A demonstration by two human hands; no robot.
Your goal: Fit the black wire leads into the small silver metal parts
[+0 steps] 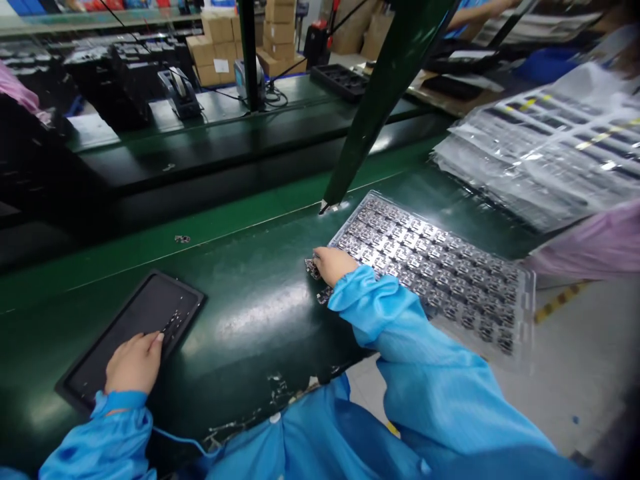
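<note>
My right hand (pixel 334 265) is closed on a small circuit board (pixel 311 269) at the left edge of a clear plastic tray (pixel 525 320). Rows of similar small boards fill that tray. Just below my fingers, another small circuit board (pixel 324 295) lies by the tray's corner. My left hand (pixel 134 363) rests over a shallow black tray (pixel 100 357), fingers curled and pressed together. Its fingertips are beside several tiny shiny parts (pixel 173 323). What they pinch, if anything, is hidden.
A green post (pixel 370 113) slants up from the green bench (pixel 260 267). One loose small part (pixel 183 239) lies on the far strip. Stacked clear-wrapped trays (pixel 540 153) stand at right, near a pink sleeve (pixel 590 247) of another person. Cardboard boxes (pixel 215 47) stand behind.
</note>
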